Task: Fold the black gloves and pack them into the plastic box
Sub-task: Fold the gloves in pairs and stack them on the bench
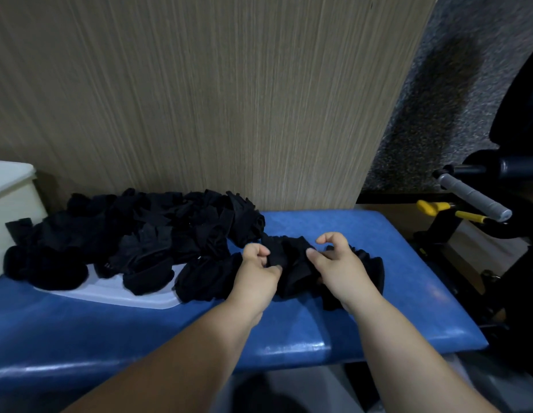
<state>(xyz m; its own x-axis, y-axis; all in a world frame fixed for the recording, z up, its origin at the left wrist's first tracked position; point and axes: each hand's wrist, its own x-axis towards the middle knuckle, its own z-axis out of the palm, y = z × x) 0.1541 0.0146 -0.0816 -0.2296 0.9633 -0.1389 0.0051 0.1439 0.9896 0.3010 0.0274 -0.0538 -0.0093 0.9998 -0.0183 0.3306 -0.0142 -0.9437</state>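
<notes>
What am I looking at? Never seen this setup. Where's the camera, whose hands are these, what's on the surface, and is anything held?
There is no robot, just one picture from a wide-angle camera worn on a person's head, looking forward and down. The two bare arms are that person's own. The left hand and right hand each have a grip on the same black glove, bunched between them on a blue padded bench. To the left lies a pile of black gloves, partly on a flat white plastic piece, perhaps a lid. The plastic box shows at the left edge. Behind is a wood-grain panel, and at right a gym machine.
</notes>
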